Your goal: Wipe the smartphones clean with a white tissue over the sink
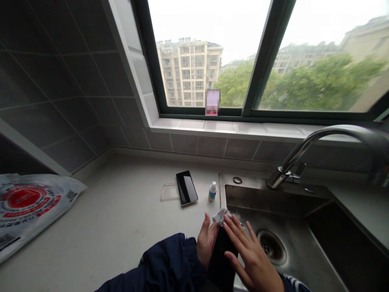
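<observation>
While the left hand (205, 243) curls partly closed along a flat, black, rectangular phone (223, 259), thumb pointing up and its other fingers hidden from me, the right hand (249, 250) lies almost flat, fingers loosely spread, fingertips on a crumpled white cloth (219, 215) at the phone's far end. The phone is held beside the grey steel sink (223, 190), so I'd keep that supporting grip firm, press the cloth lightly and evenly, and stroke lengthwise without nudging the small white-capped bottle (212, 192) on the pale bench (130, 211)
</observation>
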Action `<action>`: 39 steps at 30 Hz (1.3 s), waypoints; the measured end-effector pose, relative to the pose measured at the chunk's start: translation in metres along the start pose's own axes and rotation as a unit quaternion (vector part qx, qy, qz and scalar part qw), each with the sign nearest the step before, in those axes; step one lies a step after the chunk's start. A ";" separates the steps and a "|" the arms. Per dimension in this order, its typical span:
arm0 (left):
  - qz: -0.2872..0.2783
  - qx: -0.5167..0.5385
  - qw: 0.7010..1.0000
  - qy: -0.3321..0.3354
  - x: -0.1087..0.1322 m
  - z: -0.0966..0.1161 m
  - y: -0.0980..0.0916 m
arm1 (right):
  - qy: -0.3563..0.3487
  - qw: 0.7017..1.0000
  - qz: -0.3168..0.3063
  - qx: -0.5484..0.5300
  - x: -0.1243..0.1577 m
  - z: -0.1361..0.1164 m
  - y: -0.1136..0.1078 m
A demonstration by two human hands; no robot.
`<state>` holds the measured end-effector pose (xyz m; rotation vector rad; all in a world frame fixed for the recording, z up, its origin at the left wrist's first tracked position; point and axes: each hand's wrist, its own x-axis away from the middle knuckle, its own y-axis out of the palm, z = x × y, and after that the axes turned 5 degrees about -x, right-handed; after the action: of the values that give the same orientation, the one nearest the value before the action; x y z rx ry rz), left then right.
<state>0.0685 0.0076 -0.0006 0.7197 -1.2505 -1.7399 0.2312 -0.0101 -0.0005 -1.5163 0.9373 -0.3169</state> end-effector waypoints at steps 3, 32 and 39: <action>0.012 0.011 1.000 -0.010 -0.001 0.003 0.001 | 0.004 1.000 0.010 -0.008 0.000 0.004 0.000; 0.116 -0.012 0.992 -0.054 0.000 0.019 0.004 | -0.279 0.956 0.035 -0.080 -0.012 -0.007 -0.028; 0.116 0.039 0.991 -0.050 -0.001 0.019 0.004 | -0.212 0.971 0.062 -0.087 -0.003 -0.003 -0.024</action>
<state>0.0542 0.0170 0.0094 0.5135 -1.4166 -1.5593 0.2362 -0.0120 0.0232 -1.5934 0.7241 0.1818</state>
